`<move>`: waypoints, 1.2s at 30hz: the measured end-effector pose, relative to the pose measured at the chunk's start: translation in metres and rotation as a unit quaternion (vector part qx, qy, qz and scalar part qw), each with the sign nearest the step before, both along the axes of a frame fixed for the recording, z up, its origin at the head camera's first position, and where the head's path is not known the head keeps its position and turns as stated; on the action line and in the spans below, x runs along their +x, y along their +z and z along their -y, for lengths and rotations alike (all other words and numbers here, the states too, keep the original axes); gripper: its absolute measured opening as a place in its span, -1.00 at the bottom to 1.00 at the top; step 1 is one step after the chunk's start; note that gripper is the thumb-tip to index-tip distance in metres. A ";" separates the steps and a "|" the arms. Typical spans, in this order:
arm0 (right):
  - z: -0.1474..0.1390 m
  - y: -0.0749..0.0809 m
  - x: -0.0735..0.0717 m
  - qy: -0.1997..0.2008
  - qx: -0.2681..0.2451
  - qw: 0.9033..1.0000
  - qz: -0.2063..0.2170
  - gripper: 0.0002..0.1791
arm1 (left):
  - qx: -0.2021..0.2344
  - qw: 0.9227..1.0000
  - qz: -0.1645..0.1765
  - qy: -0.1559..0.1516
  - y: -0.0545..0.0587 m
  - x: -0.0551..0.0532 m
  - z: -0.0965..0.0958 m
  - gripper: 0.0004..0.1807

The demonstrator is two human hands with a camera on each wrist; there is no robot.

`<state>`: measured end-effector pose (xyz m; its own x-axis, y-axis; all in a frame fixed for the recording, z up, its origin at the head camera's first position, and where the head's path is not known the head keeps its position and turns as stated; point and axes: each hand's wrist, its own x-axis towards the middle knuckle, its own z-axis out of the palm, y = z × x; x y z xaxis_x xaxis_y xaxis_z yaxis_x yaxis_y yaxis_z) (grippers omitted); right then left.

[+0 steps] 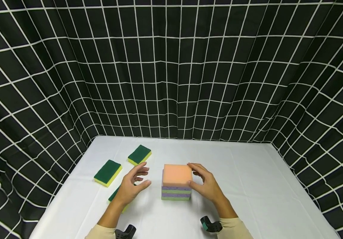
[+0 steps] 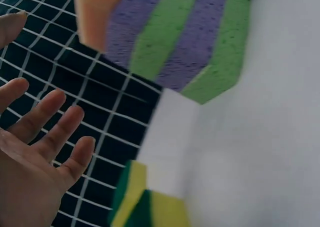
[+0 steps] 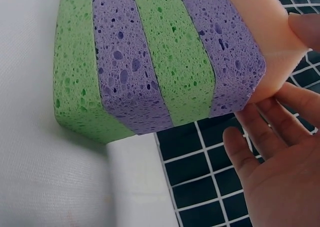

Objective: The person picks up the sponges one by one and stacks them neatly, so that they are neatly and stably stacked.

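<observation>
The orange sponge (image 1: 177,175) sat atop 4 alternating purple and green sponges (image 3: 180,62) around the middle of the tabletop (image 1: 237,199), slightly right of the layers beneath. The right hand (image 1: 205,182) pinched it between thumb and fingers at its near and far right corners; the left hand (image 1: 131,187) was spread, holding nothing, apart to the left. A push from the right alone, unmatched opposite, could have skewed the loose layers. A low left sweep could have nudged the nearest of 3 green-and-yellow sponges (image 1: 108,172), partly hidden there.
</observation>
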<state>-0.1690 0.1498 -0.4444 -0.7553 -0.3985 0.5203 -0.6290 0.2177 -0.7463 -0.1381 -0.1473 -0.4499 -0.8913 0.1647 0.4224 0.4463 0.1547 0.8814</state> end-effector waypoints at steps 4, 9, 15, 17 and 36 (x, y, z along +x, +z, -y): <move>0.000 -0.001 0.000 0.003 0.000 1.000 -0.003 -0.38 | 0.009 0.997 -0.060 0.042 -0.004 0.002 0.013 -0.34; 0.000 -0.001 0.000 0.008 -0.003 1.000 -0.008 -0.37 | 0.032 0.990 -0.111 0.086 -0.002 0.009 0.029 -0.36; 0.002 -0.001 -0.001 0.007 0.000 1.000 -0.009 -0.37 | 0.066 0.978 -0.141 0.141 -0.005 0.024 0.044 -0.35; 0.002 0.000 -0.001 0.006 0.002 1.000 -0.007 -0.37 | 0.077 0.974 -0.142 0.156 -0.010 0.028 0.048 -0.34; 0.003 -0.001 0.000 0.014 -0.006 1.000 -0.003 -0.37 | 0.051 0.953 0.027 0.298 -0.053 0.046 0.066 -0.41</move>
